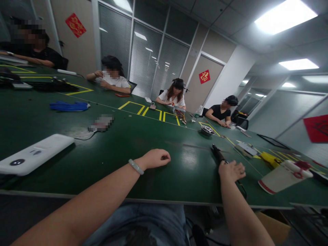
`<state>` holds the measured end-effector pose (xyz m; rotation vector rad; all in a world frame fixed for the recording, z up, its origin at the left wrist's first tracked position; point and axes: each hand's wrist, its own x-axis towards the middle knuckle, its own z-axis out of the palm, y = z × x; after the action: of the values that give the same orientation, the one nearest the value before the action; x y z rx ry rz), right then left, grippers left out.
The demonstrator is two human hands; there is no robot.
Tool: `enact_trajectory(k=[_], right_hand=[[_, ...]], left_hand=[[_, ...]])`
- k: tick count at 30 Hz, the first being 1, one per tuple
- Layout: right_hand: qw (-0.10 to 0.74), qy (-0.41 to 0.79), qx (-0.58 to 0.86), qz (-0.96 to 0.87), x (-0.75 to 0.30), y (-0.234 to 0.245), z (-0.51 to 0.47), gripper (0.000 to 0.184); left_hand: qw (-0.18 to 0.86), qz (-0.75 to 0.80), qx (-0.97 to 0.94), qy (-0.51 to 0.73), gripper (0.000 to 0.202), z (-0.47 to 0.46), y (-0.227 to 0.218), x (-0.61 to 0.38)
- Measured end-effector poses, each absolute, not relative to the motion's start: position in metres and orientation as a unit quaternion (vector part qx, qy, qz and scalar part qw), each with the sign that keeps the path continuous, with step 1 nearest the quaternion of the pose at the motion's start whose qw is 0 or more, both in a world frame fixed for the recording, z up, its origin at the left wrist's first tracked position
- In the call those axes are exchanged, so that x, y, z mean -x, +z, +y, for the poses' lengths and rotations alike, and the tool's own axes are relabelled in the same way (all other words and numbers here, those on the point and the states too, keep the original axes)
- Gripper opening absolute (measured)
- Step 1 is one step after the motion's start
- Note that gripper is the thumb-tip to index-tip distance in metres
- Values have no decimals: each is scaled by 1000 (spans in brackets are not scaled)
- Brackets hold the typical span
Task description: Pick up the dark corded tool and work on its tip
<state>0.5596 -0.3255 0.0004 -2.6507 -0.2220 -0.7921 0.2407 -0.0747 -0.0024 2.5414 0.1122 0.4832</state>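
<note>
My left hand (156, 159) rests on the green table (143, 136), its fingers curled into a loose fist with nothing visible inside. A bracelet (136, 166) circles that wrist. Further right, my right hand (233, 171) is over a long black tool (217, 153), touching or just above it. Those fingers are spread and do not wrap round it. The tool's tip points away from me, and a dark cable (241, 188) shows near its other end. Its middle is hidden by the hand, so I cannot tell its exact kind.
A tilted white cup (280, 177) stands right of my right hand, near a yellow item (270, 160). A white power bank (38, 153) lies at left, with blue gloves (69, 106) beyond. A round metal part (207, 130) lies ahead. Several people sit across the table.
</note>
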Motion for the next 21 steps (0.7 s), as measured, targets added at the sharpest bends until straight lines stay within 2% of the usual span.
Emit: enact_trajectory(k=[4,10,17,21], right_hand=[[142,-207,968,-9,-589,-11,-350,81],[148,-139,978,-56,-609,-16,-354,64],[170,-118,973,-106,-597,-7,-353,69],[192,-141,951,-200,-567,0,-325,63]], left_hand=[[245,21,-950,191,30,-73,-4,-241],[218,-3,-963,160,39,-68,-12,-242],[202,-17,-961,187,35,-67,-15,-246],[202,-33,-953,225,24,-72,-9,-248]])
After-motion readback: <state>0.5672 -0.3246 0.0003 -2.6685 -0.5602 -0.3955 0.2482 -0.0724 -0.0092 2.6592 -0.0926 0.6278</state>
